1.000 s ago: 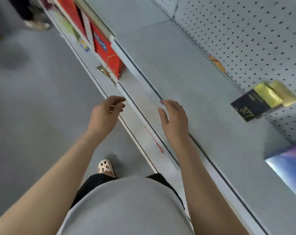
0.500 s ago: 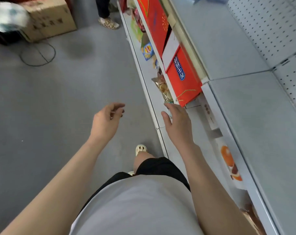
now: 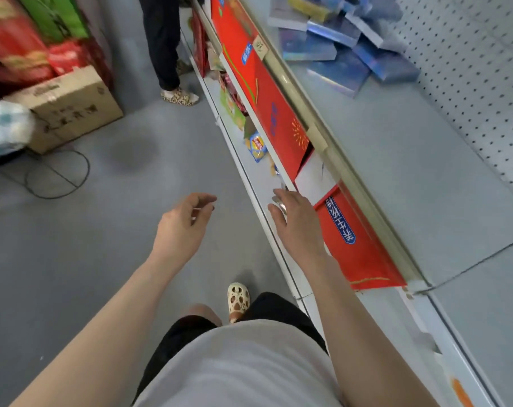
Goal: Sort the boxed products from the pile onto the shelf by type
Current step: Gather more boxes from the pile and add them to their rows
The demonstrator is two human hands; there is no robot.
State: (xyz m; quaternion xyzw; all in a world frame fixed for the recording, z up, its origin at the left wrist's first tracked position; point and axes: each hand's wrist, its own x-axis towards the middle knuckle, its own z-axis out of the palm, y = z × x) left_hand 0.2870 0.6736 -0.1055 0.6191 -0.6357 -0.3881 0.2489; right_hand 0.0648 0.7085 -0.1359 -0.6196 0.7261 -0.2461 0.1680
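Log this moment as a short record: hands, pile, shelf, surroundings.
left hand: empty, fingers loosely curled, over the floor
right hand: empty, fingers straight, beside the red boxes
pile of blue boxes: jumbled at the far end of the upper shelf
surroundings: cardboard carton on the floor, another person's legs near the shelf

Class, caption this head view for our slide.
Both empty hands, left hand and right hand, approach jumbled shiny blue boxes on grey shelf.

Shop aisle: stocked pegboard shelf (image 3: 396, 160)
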